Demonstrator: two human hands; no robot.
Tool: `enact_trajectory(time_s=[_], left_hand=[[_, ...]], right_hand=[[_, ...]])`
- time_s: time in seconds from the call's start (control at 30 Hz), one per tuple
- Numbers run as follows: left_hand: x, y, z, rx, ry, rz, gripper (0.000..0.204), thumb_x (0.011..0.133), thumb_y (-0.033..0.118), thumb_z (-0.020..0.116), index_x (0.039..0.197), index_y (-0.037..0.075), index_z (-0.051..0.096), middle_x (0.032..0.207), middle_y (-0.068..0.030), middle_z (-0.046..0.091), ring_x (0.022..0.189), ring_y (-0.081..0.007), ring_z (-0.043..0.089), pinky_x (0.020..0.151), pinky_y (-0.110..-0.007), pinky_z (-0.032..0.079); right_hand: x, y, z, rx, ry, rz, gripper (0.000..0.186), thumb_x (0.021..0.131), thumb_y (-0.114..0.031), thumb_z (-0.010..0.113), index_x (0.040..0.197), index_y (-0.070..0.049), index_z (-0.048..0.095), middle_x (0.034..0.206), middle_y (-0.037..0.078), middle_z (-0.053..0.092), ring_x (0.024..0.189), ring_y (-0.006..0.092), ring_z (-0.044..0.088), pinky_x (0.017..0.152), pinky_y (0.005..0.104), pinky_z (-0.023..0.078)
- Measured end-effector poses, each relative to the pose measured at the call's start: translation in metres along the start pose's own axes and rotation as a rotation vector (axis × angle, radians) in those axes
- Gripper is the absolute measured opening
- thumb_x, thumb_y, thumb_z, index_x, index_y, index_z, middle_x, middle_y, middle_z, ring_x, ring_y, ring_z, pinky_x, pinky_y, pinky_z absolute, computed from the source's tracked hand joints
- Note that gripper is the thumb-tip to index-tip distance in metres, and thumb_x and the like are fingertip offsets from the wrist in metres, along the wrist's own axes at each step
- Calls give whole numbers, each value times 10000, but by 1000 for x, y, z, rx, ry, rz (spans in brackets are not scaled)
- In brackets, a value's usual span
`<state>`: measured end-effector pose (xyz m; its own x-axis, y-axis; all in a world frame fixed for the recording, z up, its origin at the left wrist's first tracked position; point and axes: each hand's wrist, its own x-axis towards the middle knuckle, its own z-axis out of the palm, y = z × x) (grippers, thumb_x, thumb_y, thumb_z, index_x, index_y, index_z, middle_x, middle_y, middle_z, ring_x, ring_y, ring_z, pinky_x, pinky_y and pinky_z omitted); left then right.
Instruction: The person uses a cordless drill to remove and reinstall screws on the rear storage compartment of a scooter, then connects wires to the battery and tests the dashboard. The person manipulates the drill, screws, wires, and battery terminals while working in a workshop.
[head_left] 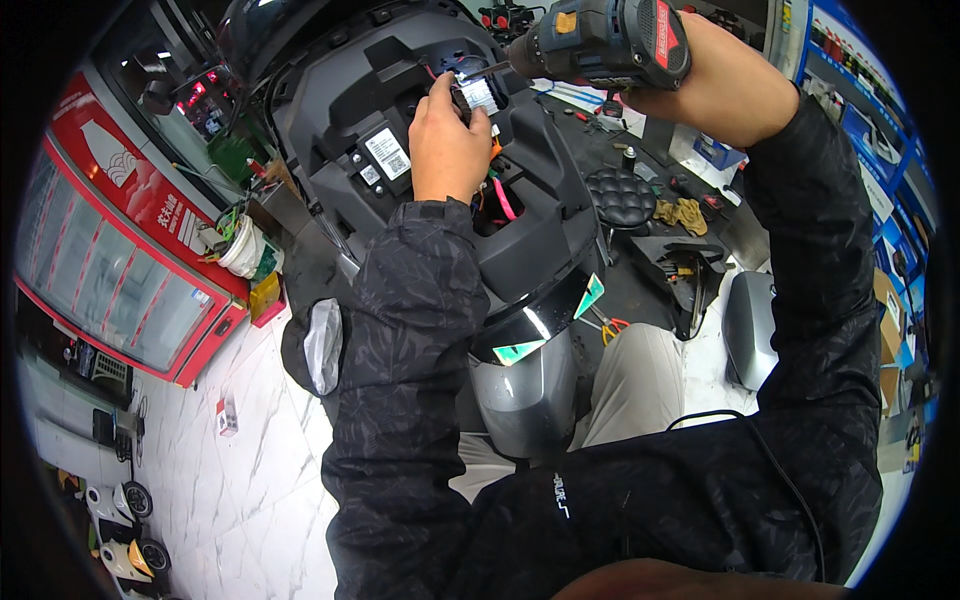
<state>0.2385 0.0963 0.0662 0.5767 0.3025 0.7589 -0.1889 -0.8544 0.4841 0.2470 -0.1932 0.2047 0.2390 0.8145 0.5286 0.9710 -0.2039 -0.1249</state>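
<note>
A cordless drill (605,45) is gripped in my right hand (715,85), held level with its long bit pointing left. The bit's tip reaches the fingertips of my left hand (448,145), over the uncovered black body of a scooter (540,190). My left fingers and thumb close around a small dark part that I cannot make out. Right beside them sits a module with a white label (480,95). Left of that hand lies another black module with a white label (388,152). A pink cable (503,198) shows in an opening below my left wrist.
On the right are a round black stool (622,197), work gloves (682,214), a removed dark panel (682,275) and a grey panel (752,330). Orange-handled pliers (612,326) lie near my knee. A red glass-door fridge (130,270) and a white bucket (245,250) stand left.
</note>
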Motion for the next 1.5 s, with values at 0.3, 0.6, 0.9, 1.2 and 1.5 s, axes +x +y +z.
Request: enact_trajectory(time_s=[0.3,0.6,0.9,1.2,1.5], left_hand=[[-1,0,1,-26,-11,-26,549,912,107,748,1415,-45,588,1153,-201,701,1006,-360,721,926,-442,574],[2,-10,6,18,71,64,570,900,177,799,1408,-12,622,869,-93,680,780,-243,690,792,-385,574],[5,-11,4,5,32,38,572,903,183,791,1418,2,618,880,-95,694,787,-252,699,798,-393,572],[8,-2,-2,45,-81,30,592,931,206,719,1463,-5,568,1122,-192,700,988,-335,710,923,-428,564],[13,-8,1,130,-19,115,555,942,246,752,1418,2,601,816,-105,706,736,-251,700,744,-381,565]], right_hand=[[-17,23,22,-233,47,33,485,824,-94,872,1261,-40,669,1087,166,739,989,351,707,944,440,573],[-9,-15,4,-63,-56,323,398,796,-127,807,1163,-19,698,974,207,761,874,378,732,791,431,583],[2,-50,25,-117,255,102,365,797,-129,799,1137,-33,711,914,204,757,828,383,735,762,434,584],[-1,-27,5,-19,-14,261,430,810,-147,804,1211,-36,696,985,207,764,898,388,734,813,430,581],[-11,-15,8,45,60,-117,505,797,-57,788,1289,-24,674,1150,201,750,1027,354,716,919,406,566]])
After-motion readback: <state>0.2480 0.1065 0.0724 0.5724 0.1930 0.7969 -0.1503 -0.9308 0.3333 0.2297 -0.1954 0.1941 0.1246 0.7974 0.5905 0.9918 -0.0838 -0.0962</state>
